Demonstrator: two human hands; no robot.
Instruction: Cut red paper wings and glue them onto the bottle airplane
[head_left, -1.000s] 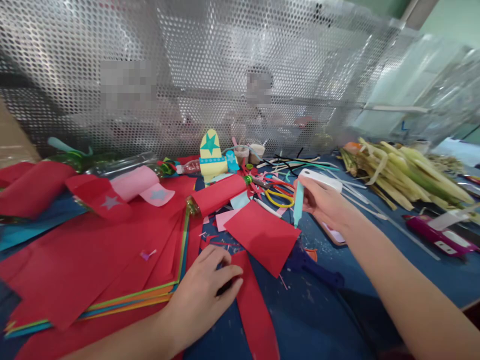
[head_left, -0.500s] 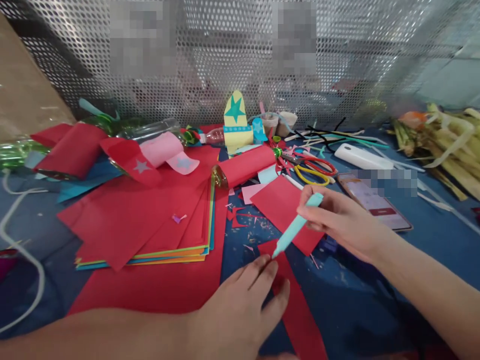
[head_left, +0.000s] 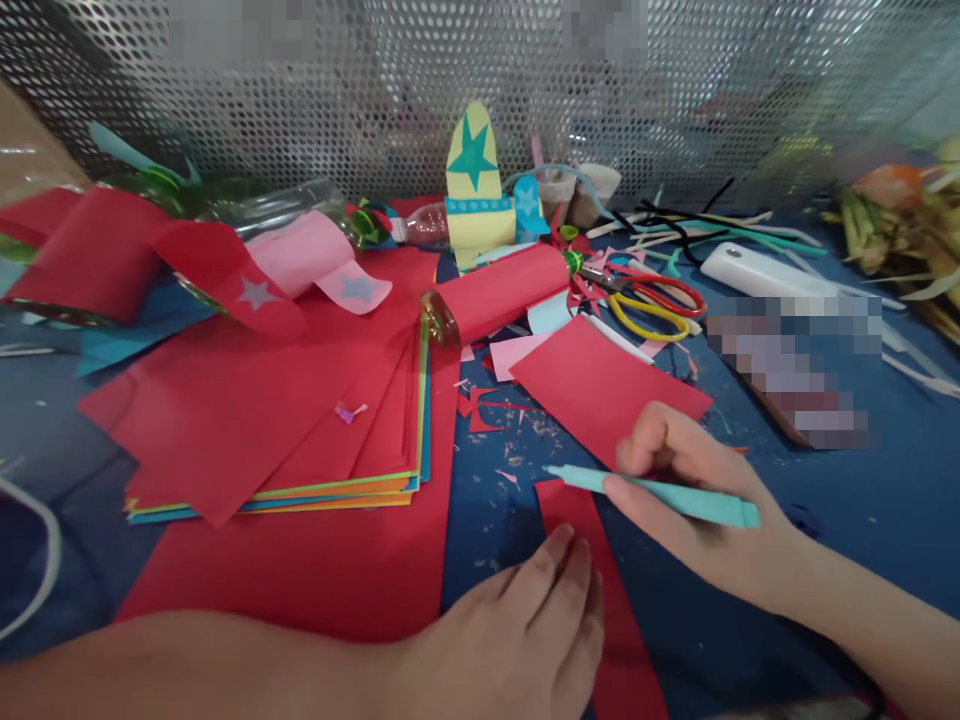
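My left hand [head_left: 525, 620] lies flat with fingers stretched out on a narrow red paper strip [head_left: 619, 600], which slants toward the bottom edge. In my right hand [head_left: 697, 490] a pale teal marker [head_left: 675, 500] is gripped between thumb and fingers. The marker lies nearly level, its thin tip pointing left just above the strip's far end. Beneath and behind the right hand is a red paper sheet [head_left: 600, 390]. Small red and pink paper scraps [head_left: 484, 410] are scattered left of that sheet.
Left stands a stack of coloured paper [head_left: 300, 420]. Behind are a red-wrapped bottle [head_left: 510, 290], a yellow paper rocket shape with a star [head_left: 476, 190] and scissors [head_left: 652, 310]. A white tool [head_left: 765, 275] and a blurred-out phone [head_left: 795, 390] lie right, before a perforated metal panel [head_left: 450, 80].
My right hand has swung the marker from a steep slant to nearly level, moving right and down. My left hand has slid slightly right and down along the strip. The view has shifted.
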